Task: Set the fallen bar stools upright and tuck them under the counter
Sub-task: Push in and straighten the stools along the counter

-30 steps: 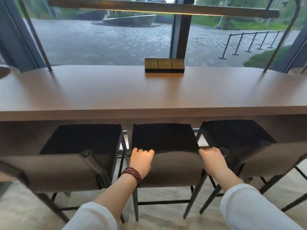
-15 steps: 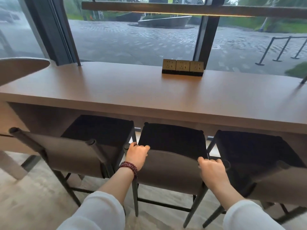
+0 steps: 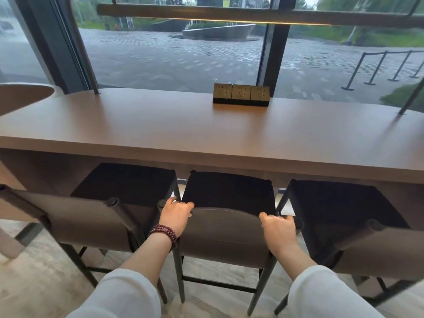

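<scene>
Our grip, left hand (image 3: 175,215) and right hand (image 3: 278,229) clamped on the middle stool (image 3: 226,235) backrest, stays unchanged, seat still tucked under the surface (image 3: 183,131).

Both hands on the middle bar stool's backrest

Left hand (image 3: 175,213) and right hand (image 3: 278,229) grip the middle bar stool (image 3: 226,232), upright at the counter (image 3: 206,131).

White long sleeves (image 3: 124,292); dark red bead bracelet (image 3: 165,233), left wrist.
</scene>
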